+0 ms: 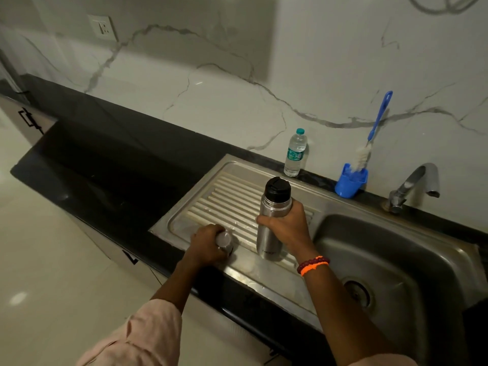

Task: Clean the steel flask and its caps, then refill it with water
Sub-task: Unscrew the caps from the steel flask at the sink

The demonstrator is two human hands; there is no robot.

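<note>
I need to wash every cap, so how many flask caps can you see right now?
2. A black inner cap is on top of the steel flask held in the right hand. A steel outer cap sits on the drainboard under the left hand. None visible elsewhere.

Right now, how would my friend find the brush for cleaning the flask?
Find the steel sink and its tap. Just left of the tap, against the marble wall, sits a blue cup. The brush stands in it: the only thing with a long blue handle and white bristles.
</note>
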